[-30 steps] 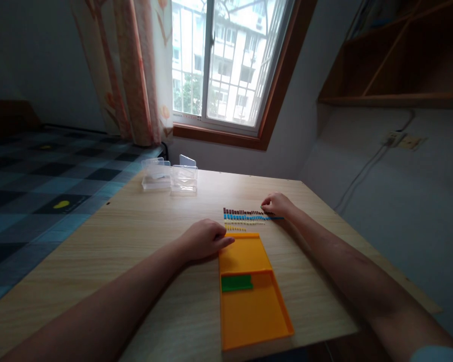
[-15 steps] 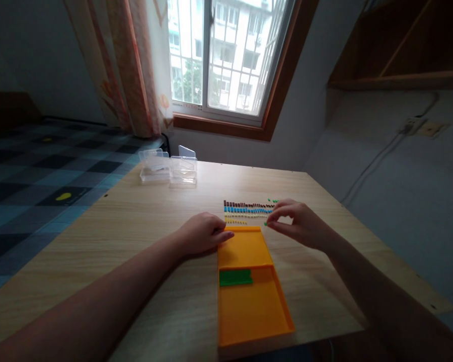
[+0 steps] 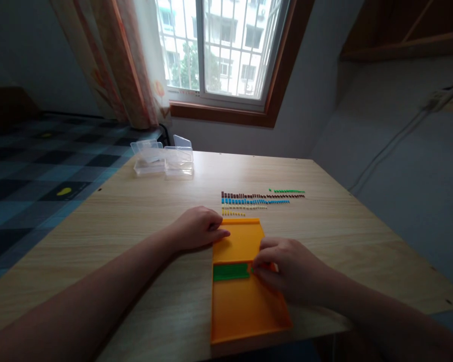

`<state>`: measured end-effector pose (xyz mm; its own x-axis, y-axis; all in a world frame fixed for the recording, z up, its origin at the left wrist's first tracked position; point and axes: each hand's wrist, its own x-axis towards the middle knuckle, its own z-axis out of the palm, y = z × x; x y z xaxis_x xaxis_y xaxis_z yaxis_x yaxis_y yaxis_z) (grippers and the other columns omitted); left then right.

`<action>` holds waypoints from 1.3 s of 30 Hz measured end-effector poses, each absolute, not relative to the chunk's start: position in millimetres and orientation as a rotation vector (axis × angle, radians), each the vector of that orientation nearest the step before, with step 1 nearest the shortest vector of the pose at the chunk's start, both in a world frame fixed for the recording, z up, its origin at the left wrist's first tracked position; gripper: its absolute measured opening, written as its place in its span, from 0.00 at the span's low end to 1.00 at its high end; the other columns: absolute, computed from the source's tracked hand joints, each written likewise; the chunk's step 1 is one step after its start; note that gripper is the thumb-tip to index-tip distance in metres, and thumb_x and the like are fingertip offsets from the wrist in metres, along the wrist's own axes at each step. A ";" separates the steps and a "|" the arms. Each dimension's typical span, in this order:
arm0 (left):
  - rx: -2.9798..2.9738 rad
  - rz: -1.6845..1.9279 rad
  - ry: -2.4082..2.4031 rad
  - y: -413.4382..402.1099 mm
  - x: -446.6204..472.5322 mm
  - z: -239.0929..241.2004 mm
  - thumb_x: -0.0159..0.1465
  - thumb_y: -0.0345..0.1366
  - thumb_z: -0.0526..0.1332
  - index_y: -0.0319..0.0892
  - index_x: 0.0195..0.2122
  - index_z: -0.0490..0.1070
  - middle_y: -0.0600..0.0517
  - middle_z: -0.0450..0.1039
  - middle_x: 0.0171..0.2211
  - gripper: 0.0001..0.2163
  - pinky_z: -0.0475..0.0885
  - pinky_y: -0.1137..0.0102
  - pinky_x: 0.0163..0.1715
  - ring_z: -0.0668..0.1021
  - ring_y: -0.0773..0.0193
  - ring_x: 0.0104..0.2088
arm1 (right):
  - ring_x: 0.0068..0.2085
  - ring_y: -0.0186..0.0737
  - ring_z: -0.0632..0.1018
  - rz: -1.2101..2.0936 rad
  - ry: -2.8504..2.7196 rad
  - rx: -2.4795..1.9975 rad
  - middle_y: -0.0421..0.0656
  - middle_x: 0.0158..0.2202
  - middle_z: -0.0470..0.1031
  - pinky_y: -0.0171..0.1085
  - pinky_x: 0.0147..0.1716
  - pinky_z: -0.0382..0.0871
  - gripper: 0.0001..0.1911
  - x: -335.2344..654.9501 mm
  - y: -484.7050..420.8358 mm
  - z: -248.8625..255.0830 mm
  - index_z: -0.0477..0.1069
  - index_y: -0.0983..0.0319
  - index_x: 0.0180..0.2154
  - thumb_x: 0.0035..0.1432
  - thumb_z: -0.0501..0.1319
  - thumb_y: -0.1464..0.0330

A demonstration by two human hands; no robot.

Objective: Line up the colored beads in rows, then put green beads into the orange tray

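An open orange plastic box (image 3: 249, 311) lies on the table, its lid half folded out away from me. My left hand (image 3: 201, 229) has its fingers curled at the lid's far left corner and its thumb over the edge. Inside the near half, a strip of green blocks (image 3: 230, 272) sits against the upper left. My right hand (image 3: 287, 264) pinches a small green block (image 3: 252, 270) just right of that strip; its fingers partly cover the box's right side.
Beyond the box, tiny pieces stand in rows on the wooden table (image 3: 147, 281): green (image 3: 290, 191), brown (image 3: 245, 196), blue (image 3: 236, 201), pale (image 3: 245, 206) and yellow (image 3: 232, 213). Clear plastic cases (image 3: 179, 163) stand open at the far left. A bed (image 3: 60, 166) adjoins the table's left side.
My right hand has moved from beside the rows back toward me, carrying the green block to the end of the green strip. My left hand stays at the lid corner. The view has shifted slightly.
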<state>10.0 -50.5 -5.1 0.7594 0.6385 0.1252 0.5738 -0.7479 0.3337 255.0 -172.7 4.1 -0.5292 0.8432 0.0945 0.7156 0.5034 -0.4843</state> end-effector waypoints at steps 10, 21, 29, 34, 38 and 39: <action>2.677 0.350 0.924 -50.8 9.6 -5.3 0.61 0.45 0.63 0.42 0.18 0.59 0.57 0.62 0.19 0.20 0.53 0.70 0.24 0.62 0.68 0.22 | 0.31 0.34 0.73 0.541 -2.430 -1.293 0.40 0.31 0.75 0.33 0.31 0.61 0.08 250.5 -172.6 2.3 0.80 0.59 0.32 0.57 0.63 0.74; 2.679 0.358 0.938 -51.5 10.5 -5.7 0.61 0.45 0.63 0.42 0.18 0.60 0.56 0.63 0.19 0.20 0.54 0.69 0.24 0.63 0.68 0.22 | 0.31 0.34 0.73 0.589 -2.389 -1.303 0.41 0.31 0.75 0.32 0.30 0.63 0.08 248.9 -175.0 3.5 0.79 0.61 0.31 0.56 0.62 0.76; 2.671 0.374 0.922 -52.1 10.2 -5.3 0.62 0.45 0.62 0.42 0.18 0.60 0.56 0.64 0.19 0.20 0.55 0.70 0.25 0.63 0.68 0.22 | 0.32 0.35 0.73 0.563 -2.425 -1.297 0.41 0.31 0.74 0.33 0.31 0.63 0.08 250.0 -176.1 3.4 0.79 0.60 0.31 0.57 0.62 0.76; 2.675 0.365 0.932 -50.7 10.0 -6.6 0.62 0.46 0.62 0.42 0.19 0.60 0.56 0.64 0.19 0.20 0.53 0.70 0.25 0.63 0.68 0.23 | 0.33 0.35 0.73 0.552 -2.443 -1.309 0.42 0.31 0.74 0.33 0.32 0.62 0.09 249.6 -177.2 2.8 0.78 0.60 0.30 0.59 0.61 0.76; 2.676 0.346 0.944 -50.9 10.4 -6.1 0.62 0.46 0.62 0.42 0.19 0.60 0.56 0.65 0.20 0.20 0.54 0.69 0.25 0.63 0.67 0.23 | 0.33 0.35 0.74 0.570 -2.431 -1.313 0.42 0.32 0.74 0.33 0.32 0.63 0.09 249.7 -176.8 2.5 0.78 0.61 0.31 0.60 0.61 0.75; 2.673 0.344 0.948 -51.1 10.4 -6.1 0.62 0.46 0.62 0.42 0.19 0.60 0.56 0.65 0.20 0.20 0.54 0.69 0.25 0.63 0.67 0.23 | 0.33 0.35 0.74 0.573 -2.430 -1.311 0.42 0.32 0.74 0.33 0.32 0.63 0.09 250.0 -176.6 2.5 0.78 0.61 0.31 0.60 0.61 0.75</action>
<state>10.4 -51.1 -6.1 0.7558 0.6423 0.1278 0.5746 -0.7440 0.3409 250.0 -176.6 2.5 -0.5276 0.8449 0.0882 0.7164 0.4983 -0.4883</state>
